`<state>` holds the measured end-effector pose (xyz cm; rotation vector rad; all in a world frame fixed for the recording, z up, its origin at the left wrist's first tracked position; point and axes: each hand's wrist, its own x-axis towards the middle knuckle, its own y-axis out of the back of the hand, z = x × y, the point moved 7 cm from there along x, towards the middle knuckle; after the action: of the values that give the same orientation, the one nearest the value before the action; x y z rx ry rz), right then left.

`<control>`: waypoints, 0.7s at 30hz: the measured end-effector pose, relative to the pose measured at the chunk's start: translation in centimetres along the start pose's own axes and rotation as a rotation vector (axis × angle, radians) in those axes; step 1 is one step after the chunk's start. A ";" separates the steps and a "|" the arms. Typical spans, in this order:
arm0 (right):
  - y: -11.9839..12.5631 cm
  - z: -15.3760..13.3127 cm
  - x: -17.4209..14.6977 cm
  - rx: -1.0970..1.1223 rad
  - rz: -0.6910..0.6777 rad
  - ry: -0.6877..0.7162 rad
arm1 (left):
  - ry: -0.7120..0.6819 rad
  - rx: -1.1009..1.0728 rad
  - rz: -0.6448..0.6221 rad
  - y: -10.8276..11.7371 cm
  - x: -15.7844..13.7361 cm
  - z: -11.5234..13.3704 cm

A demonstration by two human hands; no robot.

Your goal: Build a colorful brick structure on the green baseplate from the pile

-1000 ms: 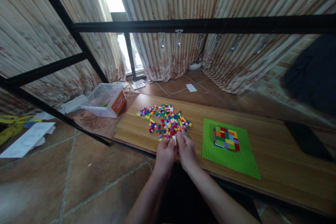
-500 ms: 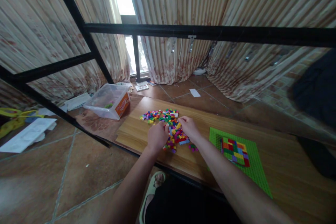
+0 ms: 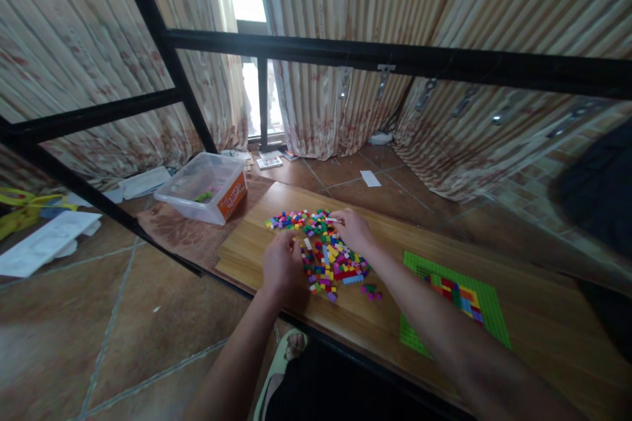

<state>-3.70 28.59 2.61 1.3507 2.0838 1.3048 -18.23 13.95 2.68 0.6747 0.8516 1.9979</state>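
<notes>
A spread of small coloured toy bricks [image 3: 323, 270] lies on the wooden board, between and beyond my hands. My right hand [image 3: 354, 230] is at the far right side of the pile, its fingers pinched on a thin white toy brick [image 3: 333, 220]. At the pile's left edge, my left hand [image 3: 282, 266] has its fingers curled together; whatever they hold is hidden. To the right lies a green baseplate [image 3: 412, 332] bearing a block of joined red, yellow, green and blue bricks [image 3: 461, 296]. My right forearm covers part of both.
A clear plastic box [image 3: 197, 191] with an orange label stands left of the wooden board [image 3: 247, 243]. Black metal bars [image 3: 316, 52] cross beyond and at the left. Curtains [image 3: 336, 112] hang behind. White foam trays [image 3: 47, 243] lie on the tiled floor at left.
My left hand has drawn left and nearer, away from the pile's middle. The right hand now shows a white brick in its fingertips. The view has shifted slightly.
</notes>
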 end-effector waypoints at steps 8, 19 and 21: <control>-0.7 -0.3 0.5 0.036 -0.041 0.039 | -0.055 -0.075 -0.033 -0.9 -1.0 -2.0; -2.2 -1.8 -6.1 0.995 -0.266 -0.320 | -0.111 -0.162 -0.110 -1.0 -1.3 -2.1; -2.5 -2.7 -7.0 1.079 -0.273 -0.353 | -0.089 -0.207 -0.069 -0.7 -1.5 -1.8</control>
<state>-3.46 20.97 0.61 1.3874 2.6268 -0.2722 -18.42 12.36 0.84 0.6026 0.5977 1.9461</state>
